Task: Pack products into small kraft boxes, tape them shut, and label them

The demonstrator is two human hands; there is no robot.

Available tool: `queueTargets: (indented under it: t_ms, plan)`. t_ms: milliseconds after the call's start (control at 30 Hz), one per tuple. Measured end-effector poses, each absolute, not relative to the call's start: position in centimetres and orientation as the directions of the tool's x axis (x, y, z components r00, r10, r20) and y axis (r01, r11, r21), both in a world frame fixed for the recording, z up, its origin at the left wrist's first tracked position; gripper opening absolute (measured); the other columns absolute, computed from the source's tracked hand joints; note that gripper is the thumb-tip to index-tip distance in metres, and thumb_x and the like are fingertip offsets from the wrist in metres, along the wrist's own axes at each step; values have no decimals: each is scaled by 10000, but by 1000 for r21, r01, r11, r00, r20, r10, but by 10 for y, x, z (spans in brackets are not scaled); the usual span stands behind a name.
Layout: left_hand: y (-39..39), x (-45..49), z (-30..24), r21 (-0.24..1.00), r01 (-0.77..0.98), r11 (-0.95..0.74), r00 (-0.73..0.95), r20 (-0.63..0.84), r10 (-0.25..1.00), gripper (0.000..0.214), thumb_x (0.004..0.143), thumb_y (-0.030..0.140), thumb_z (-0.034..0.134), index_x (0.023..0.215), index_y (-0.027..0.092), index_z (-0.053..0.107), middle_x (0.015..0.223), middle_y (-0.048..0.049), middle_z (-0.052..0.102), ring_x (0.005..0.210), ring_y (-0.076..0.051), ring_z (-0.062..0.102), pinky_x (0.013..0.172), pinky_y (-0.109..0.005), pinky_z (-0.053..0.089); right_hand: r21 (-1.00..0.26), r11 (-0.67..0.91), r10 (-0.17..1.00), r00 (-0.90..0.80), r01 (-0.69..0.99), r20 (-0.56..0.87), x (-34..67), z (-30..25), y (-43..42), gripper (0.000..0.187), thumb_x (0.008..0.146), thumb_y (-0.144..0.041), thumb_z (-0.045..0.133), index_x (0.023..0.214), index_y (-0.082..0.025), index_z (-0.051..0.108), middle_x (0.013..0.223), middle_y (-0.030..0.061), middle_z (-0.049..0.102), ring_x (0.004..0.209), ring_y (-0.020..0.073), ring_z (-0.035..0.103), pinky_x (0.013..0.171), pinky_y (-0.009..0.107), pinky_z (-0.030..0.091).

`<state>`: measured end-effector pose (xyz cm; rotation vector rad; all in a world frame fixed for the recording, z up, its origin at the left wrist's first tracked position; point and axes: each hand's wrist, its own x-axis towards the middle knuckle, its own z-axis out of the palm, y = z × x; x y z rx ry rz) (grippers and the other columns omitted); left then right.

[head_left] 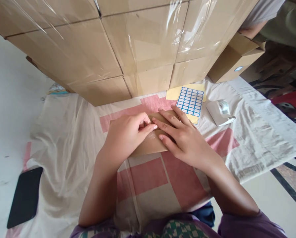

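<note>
Brn cardbd box on cloth

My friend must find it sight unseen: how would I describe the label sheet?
Start at the big stack of cardboard boxes, then come down to the cloth before it. Just beyond the person's right hand, the label sheet lies partly over yellow paper. Its grid of blue-outlined white labels sets it apart from that plain paper and the white dispenser.

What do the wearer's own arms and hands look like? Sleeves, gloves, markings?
Left hand and right hand are bare: no gloves, rings, watch or markings visible. Forearms are uncovered; purple sleeves end near the elbows. Checked cloth, green and whitish, shows between them.
</note>
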<state>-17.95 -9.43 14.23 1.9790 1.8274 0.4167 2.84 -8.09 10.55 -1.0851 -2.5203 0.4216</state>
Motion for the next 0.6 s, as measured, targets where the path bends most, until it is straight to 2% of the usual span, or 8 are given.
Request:
queueTargets:
  t_ms: [233, 433, 600]
  plan:
    - [-94, -178, 140, 488, 872, -38, 73, -53, 996, 307, 969, 451, 577, 755, 232, 583, 801, 32, 717, 771, -180, 630, 646, -326, 350, -398, 661, 739, -642, 636, 203, 28, 105, -81, 492, 1060, -387, 458, 1520, -254, 568, 1634, 63, 467, 1584, 418, 222, 1175, 687, 408]
    - [-95, -178, 137, 429, 902, -43, 46, 1, 999, 231, 1026, 443, 477, 954, 280, 624, 802, 29, 707, 751, -195, 628, 682, -336, 364, -405, 669, 734, -642, 624, 223, 29, 104, -81, 492, 1053, -379, 472, 1529, -290, 556, 1633, 53, 469, 1581, 407, 240, 1181, 690, 403]
    - [-94, -178, 137, 423, 905, -36, 38, 3, 999, 240, 1033, 412, 446, 938, 274, 618, 805, 20, 695, 755, -199, 620, 674, -342, 357, -405, 663, 739, -638, 629, 218, 28, 104, -82, 502, 1054, -387, 464, 1536, -273, 548, 1638, 58, 458, 1588, 407, 216, 1190, 678, 400]
